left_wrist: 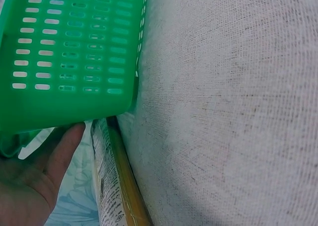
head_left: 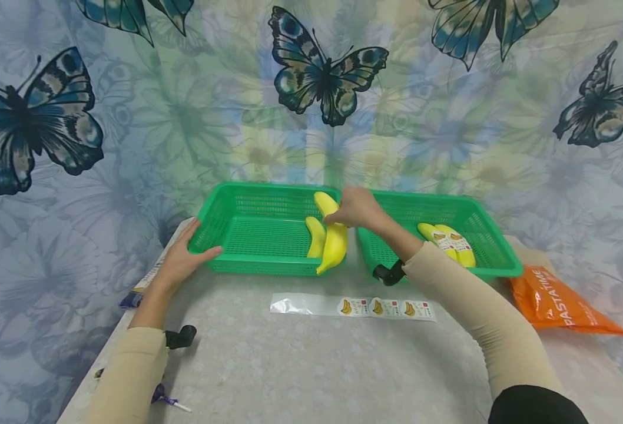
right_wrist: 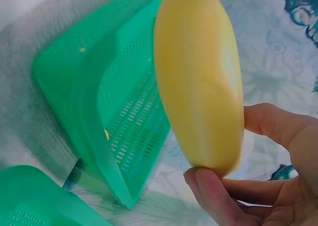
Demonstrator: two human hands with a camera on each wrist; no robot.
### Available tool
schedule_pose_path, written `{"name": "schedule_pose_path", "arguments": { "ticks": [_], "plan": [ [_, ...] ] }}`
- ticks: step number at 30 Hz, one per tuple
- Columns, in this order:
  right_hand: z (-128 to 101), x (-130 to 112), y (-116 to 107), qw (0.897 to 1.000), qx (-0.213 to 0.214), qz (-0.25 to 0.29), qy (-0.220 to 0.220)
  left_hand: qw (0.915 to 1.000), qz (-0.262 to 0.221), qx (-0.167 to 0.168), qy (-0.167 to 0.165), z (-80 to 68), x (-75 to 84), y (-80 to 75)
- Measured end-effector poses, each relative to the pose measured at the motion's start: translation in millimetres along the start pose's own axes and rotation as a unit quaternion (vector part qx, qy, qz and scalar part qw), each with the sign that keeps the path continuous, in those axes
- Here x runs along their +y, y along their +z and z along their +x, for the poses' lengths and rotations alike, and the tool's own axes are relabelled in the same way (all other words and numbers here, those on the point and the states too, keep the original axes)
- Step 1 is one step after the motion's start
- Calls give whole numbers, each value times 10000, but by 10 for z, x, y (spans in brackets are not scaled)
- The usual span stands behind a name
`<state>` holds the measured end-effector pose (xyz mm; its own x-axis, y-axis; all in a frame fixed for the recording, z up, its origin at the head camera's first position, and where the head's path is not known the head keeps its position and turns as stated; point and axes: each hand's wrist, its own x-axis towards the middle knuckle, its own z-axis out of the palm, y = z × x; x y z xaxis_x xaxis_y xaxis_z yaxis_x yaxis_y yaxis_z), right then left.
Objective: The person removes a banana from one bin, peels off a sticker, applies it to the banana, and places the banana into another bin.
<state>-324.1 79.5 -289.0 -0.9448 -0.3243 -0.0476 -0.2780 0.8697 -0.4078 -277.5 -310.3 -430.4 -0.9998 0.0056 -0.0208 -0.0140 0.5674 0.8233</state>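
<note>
My right hand (head_left: 355, 207) pinches a yellow banana (head_left: 335, 241) between thumb and fingers, over the right end of the left green basket (head_left: 264, 266). In the right wrist view the banana (right_wrist: 198, 82) is large and plain, with fingertips (right_wrist: 211, 184) at its lower end. A second, smaller-looking banana (head_left: 315, 237) lies inside that basket. My left hand (head_left: 180, 259) rests against the basket's left end, thumb spread along the near side. In the left wrist view the thumb (left_wrist: 67, 146) touches the basket's wall, while the other fingers are mostly hidden.
A second green basket (head_left: 494, 272) stands at right, holding two labelled bananas (head_left: 451, 244). In front lies a clear strip with three banana stickers (head_left: 385, 308). An orange packet (head_left: 560, 303) is at far right; a purple-wrapped lollipop (head_left: 168, 397) lies near the left forearm.
</note>
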Motion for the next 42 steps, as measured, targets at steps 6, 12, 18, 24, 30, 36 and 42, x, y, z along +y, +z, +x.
{"name": "schedule_pose_path", "arguments": {
  "ticks": [6, 12, 18, 24, 30, 36, 42],
  "plan": [
    [-318, 20, -18, 9999, 27, -65, -92, 9999, -103, -67, 3, 11, 3, -19],
    [-667, 47, 33, 9999, -125, -4, -4, 9999, -137, -102, -18, 24, -6, 10],
    [-987, 158, 272, 9995, -185, 261, 5, 9998, -171, -87, -2, -3, -7, 11],
    [-1226, 372, 631, 9978, -138, 589, 288, 9998, -112, -115, 103, -16, 8, 9],
    [-1373, 570, 960, 9951, -57, 780, 612, 9997, 171, -99, 155, 4, 32, -26],
    [-1511, 695, 1159, 9937, 35, 926, 633, 9994, 269, -207, 95, -1, 66, -44],
    [-1653, 785, 1304, 9922, -135, 1054, 645, 9990, 359, -252, 21, -30, 74, -15]
  ]
}}
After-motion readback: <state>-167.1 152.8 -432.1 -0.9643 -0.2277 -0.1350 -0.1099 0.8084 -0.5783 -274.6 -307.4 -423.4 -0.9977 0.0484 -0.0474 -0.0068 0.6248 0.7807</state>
